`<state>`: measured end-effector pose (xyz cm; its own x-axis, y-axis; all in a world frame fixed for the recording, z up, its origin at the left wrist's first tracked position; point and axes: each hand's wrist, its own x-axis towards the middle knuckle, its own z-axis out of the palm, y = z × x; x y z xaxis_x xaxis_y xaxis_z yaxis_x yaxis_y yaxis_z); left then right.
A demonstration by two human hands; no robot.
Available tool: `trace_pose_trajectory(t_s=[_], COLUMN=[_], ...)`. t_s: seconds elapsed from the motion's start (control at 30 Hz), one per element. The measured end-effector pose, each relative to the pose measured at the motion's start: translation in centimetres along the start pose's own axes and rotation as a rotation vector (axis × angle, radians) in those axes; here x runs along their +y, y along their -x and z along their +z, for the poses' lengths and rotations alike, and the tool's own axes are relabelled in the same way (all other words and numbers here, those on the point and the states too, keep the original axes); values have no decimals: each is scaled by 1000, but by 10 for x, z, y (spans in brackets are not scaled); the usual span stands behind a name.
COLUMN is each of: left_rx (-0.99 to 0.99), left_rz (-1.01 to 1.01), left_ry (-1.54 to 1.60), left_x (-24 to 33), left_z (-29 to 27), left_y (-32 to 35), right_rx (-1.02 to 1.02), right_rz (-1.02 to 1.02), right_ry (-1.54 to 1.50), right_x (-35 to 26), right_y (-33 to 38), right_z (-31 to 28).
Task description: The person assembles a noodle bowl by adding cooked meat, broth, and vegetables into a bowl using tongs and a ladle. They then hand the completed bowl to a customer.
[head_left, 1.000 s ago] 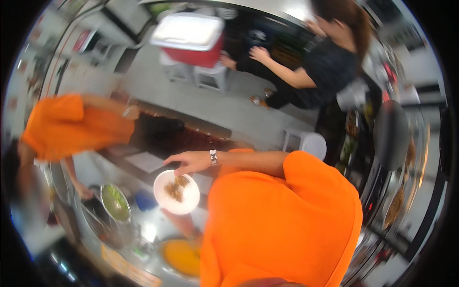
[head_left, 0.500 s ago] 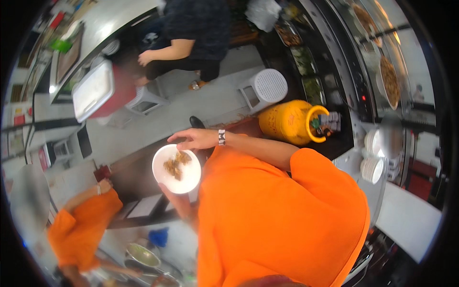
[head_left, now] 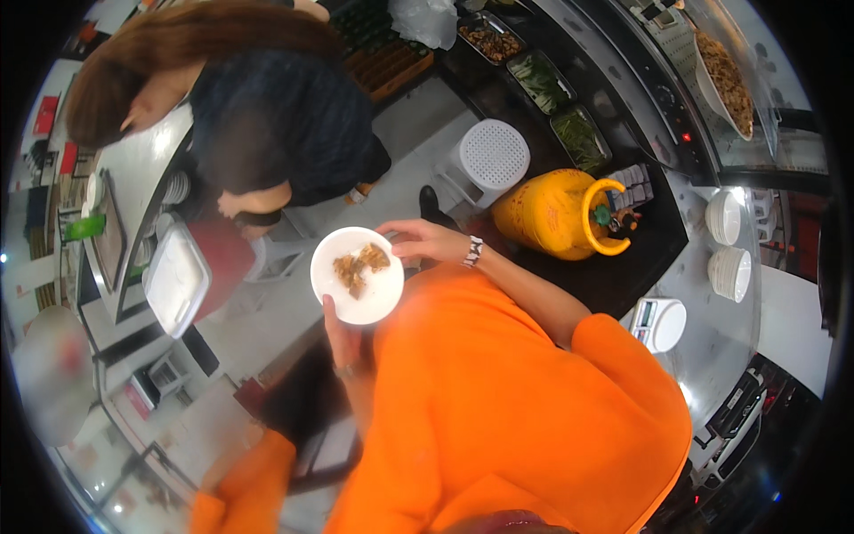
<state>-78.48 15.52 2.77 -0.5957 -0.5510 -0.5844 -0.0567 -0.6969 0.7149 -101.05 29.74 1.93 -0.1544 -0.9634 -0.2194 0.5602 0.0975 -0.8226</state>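
Note:
A white bowl (head_left: 342, 307) with several brown chunks of food (head_left: 352, 278) inside is held in front of my body. The bowl's opening faces up, showing the pieces on its bottom. My left hand (head_left: 336, 331) supports it from the near left side, thumb over the rim and the other fingers hidden beneath. At the bowl's right edge, my right hand (head_left: 425, 242), with a patterned band at the wrist, has its fingertips and thumb on the rim.
A yellow gas cylinder (head_left: 544, 216) and a white stool (head_left: 492, 156) stand ahead to the right. Trays of greens (head_left: 580, 141), stacked white bowls (head_left: 729, 273) and a kitchen scale (head_left: 660, 324) lie right. A dark-clothed person (head_left: 276, 133) bends near a red cooler (head_left: 213, 258); an orange-sleeved person is lower left.
My view has swung, bringing the kitchen scale into sight. The bowl appears higher and farther right. My right fingers have shifted from over the bowl to its rim. The dark-clothed person has bent over leftward.

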Motion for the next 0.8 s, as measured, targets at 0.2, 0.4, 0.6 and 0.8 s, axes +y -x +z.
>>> trace_pose_trajectory(t_s=[0.2,0.4,0.6,0.8], left_rx=[-260,-734,-741,-694], left_rz=[-18,73,60,44], left_ry=[-65,-325,-368,-384], left_x=[-13,-34,-48,-23], left_z=[81,192,231,205], left_y=[-154,-233,-247,-264], right_rx=[275,791,997,905], right_rz=[-284,-428,-364,-361], right_ry=[39,-82,-119,-275], right_x=[11,1,-9,5], right_y=[-9,54,61,25], right_z=[-119,-154,-157,-155])
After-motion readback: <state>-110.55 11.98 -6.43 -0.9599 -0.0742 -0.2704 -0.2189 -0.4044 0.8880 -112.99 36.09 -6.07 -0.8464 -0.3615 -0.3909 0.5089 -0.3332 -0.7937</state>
